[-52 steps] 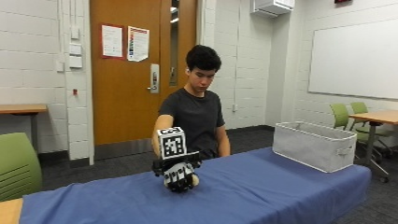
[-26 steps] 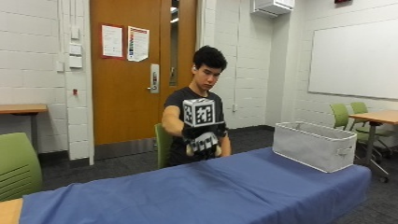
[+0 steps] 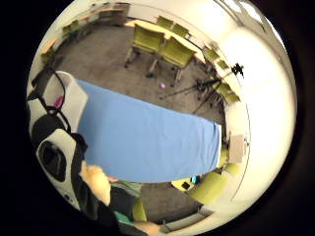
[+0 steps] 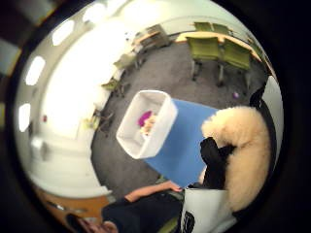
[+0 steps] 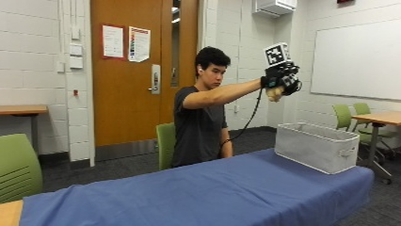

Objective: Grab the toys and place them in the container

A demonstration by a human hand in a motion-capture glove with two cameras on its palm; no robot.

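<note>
Blue cloth covers the table (image 5: 206,188); a grey fabric container (image 5: 316,146) stands at its right end. High above it, the gloved hand (image 5: 281,81) grips a cream fluffy toy (image 4: 245,150).

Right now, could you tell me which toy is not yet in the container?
The cream plush toy, held in the gloved right hand above the table; the purple toy already lies inside the container.

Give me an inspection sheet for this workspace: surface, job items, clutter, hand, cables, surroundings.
Surface: table under a blue cloth.
Job's things: grey container at the table's end, toys already inside it; cream plush toy in the gloved hand.
Clutter: nothing seen.
Grippers: right hand raised above the container, gripping the plush toy.
Cables: leaving these out.
Surroundings: green chairs, wooden door, whiteboard.
</note>
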